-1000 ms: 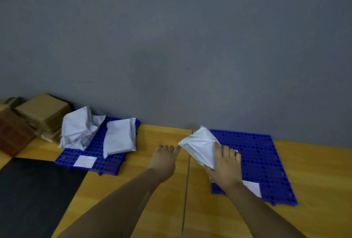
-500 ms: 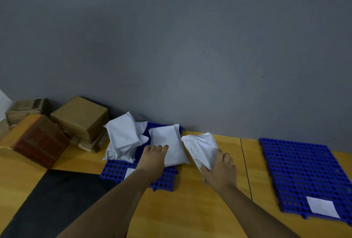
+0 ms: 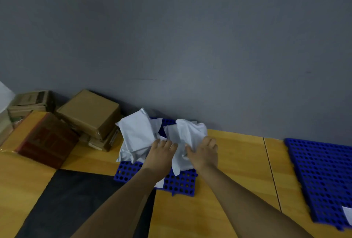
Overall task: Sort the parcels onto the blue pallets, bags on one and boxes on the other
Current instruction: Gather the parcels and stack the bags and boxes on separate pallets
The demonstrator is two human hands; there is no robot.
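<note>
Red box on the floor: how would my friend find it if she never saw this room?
Follow the grey wall to the left, where tan boxes are piled beside the pallet of white bags. The red box lies on the floor in front of that pile. It alone is dark reddish-brown; its neighbours are plain tan cardboard.

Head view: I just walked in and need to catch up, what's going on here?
A person is sorting parcels. The right hand grips a crumpled white plastic bag over the left blue perforated plastic pallet, beside other white bags the left hand touches. Brown cardboard boxes sit off the pallets by the wall.
</note>
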